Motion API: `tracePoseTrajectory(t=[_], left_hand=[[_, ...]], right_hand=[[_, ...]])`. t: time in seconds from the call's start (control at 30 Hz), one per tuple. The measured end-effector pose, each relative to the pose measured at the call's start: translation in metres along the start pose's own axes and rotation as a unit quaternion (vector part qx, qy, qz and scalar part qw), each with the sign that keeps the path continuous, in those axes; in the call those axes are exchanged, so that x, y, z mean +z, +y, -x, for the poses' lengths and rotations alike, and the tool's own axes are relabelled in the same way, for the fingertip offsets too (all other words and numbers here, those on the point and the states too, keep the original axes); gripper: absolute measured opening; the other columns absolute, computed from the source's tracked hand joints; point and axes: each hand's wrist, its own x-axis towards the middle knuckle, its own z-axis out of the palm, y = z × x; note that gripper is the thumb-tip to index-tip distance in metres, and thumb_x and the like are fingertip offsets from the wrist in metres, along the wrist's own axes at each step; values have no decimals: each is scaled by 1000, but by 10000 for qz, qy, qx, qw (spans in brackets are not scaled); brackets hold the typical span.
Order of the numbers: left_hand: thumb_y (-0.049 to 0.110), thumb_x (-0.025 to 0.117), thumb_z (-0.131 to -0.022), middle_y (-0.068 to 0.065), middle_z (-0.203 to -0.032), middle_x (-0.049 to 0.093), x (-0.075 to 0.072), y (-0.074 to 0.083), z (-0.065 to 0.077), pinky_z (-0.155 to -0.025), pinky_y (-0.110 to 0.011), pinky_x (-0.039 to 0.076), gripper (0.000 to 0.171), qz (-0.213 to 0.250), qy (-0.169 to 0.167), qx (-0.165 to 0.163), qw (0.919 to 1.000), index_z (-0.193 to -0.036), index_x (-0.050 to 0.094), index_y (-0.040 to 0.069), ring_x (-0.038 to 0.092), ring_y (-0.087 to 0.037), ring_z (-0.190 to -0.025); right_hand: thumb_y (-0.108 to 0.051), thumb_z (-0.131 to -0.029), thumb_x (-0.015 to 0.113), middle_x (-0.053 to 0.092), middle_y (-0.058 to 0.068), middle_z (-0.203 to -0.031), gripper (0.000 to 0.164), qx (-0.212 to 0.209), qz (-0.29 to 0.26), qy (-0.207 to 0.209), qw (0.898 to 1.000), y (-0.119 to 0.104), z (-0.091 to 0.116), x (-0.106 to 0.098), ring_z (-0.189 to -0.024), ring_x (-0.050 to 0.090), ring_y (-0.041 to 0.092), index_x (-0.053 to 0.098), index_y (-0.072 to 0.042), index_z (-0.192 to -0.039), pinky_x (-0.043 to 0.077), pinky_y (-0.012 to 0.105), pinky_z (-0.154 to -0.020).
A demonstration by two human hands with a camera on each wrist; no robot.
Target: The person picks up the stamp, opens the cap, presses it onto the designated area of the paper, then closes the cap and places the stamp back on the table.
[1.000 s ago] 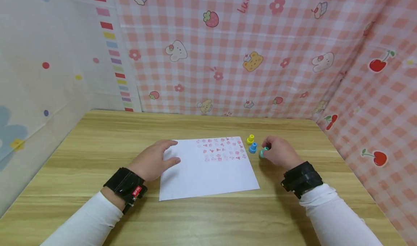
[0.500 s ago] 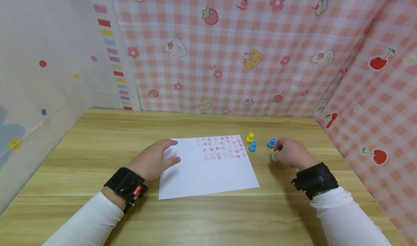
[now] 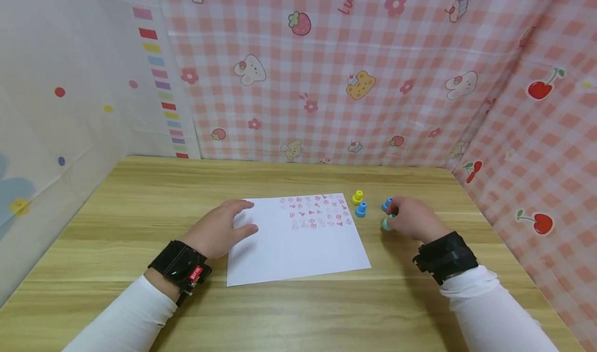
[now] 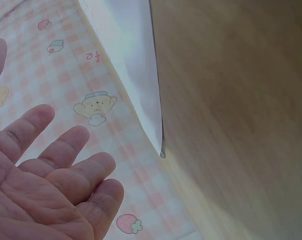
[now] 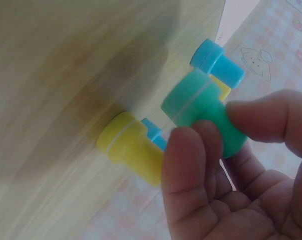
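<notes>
In the head view my right hand (image 3: 412,218) pinches a small green stamp (image 5: 193,100) between thumb and fingers, close over the table right of the paper. A yellow stamp (image 5: 130,150) stands beside it in the right wrist view, hidden behind the hand in the head view. Just past the fingertips is a blue stamp (image 3: 386,205). My left hand (image 3: 216,230), fingers and thumb spread apart, is at the left edge of a white sheet of paper (image 3: 280,258) and holds nothing. Rows of small red prints (image 3: 317,212) cover the paper's upper right part.
Another yellow stamp (image 3: 357,197) and another blue stamp (image 3: 361,210) stand by the paper's upper right corner. The wooden table (image 3: 298,315) meets a pink checked cloth (image 3: 289,108) at the back and on the right.
My right hand has carried the green stamp rightward from beside the paper, then slightly back left. The blue stamp near its fingertips has come into view. The left hand stays in place.
</notes>
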Motion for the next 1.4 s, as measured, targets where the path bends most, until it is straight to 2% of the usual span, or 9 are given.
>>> tracePoseTrajectory(t=[0.23,0.6,0.8,0.97,1.1,1.27,1.4], left_hand=[[42,62,-89,-11,-139,43,0,0,1,-100,-51,37,57,31,0,-10,10000,-135,47,12,40,-26,-122],[46,61,-89,-11,-139,43,-1,-1,1,-100,-51,38,59,-16,-14,23,10000,-135,47,12,40,-25,-122],[48,60,-88,-11,-139,43,1,-3,0,-99,-52,38,60,-25,-10,15,10000,-135,47,13,40,-25,-122],[51,59,-88,-11,-139,43,1,-3,0,-99,-52,38,61,-45,9,34,10000,-135,48,14,40,-26,-122],[49,60,-88,-12,-139,43,1,-2,0,-99,-52,37,60,-38,9,36,10000,-135,48,13,39,-26,-122],[47,61,-89,-12,-139,43,-1,-1,0,-100,-52,37,59,-62,37,40,10000,-135,47,13,39,-26,-123],[48,61,-88,-12,-139,43,-1,-1,1,-99,-52,37,60,-38,38,8,10000,-135,47,13,40,-26,-122]], right_hand=[[-14,-80,67,57,8,-83,16,16,68,40,10000,-5,-8,4,-71,50,23,62,-6,-93,43,35,-62],[-11,-84,67,57,10,-87,13,408,110,-158,9990,-10,-16,8,-74,51,25,62,-7,-95,45,36,-62],[-10,-83,67,58,9,-85,13,346,290,-232,9987,-11,-20,12,-72,51,24,63,-6,-95,45,35,-62],[-8,-83,66,59,10,-90,21,314,225,-302,9988,-11,-21,12,-76,51,25,63,-4,-103,46,36,-64],[-13,-86,66,59,14,-100,32,348,37,-326,9989,-11,-17,2,-81,52,25,59,-2,-115,50,35,-63],[-19,-92,56,58,17,-105,30,444,57,37,9990,-6,-21,-17,-80,53,26,59,-2,-117,50,35,-62],[-17,-90,58,60,18,-102,29,465,351,286,9979,-1,-31,-19,-79,53,28,62,-2,-114,49,39,-65]])
